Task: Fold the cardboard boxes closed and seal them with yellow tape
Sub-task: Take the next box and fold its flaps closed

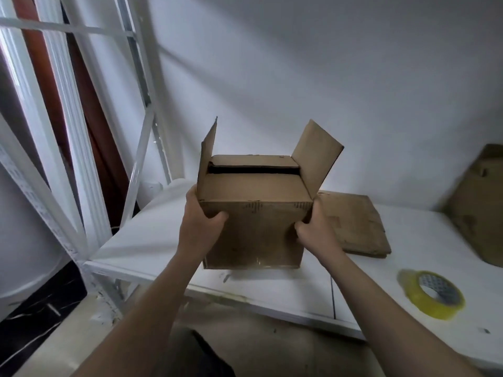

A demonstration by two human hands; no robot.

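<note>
Box at bench edge, side flaps up, inner flaps folded. Left hand and right hand hold it, fingers clamped on its sides. Tape well right.

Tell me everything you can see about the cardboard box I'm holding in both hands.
The cardboard box is brown, with faint dark print on its front. Two top flaps are folded down, leaving a dark gap; the left and right flaps stand up. The left hand and right hand grip its sides over the white table.

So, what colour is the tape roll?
The tape roll is yellow; the head view shows it.
</note>
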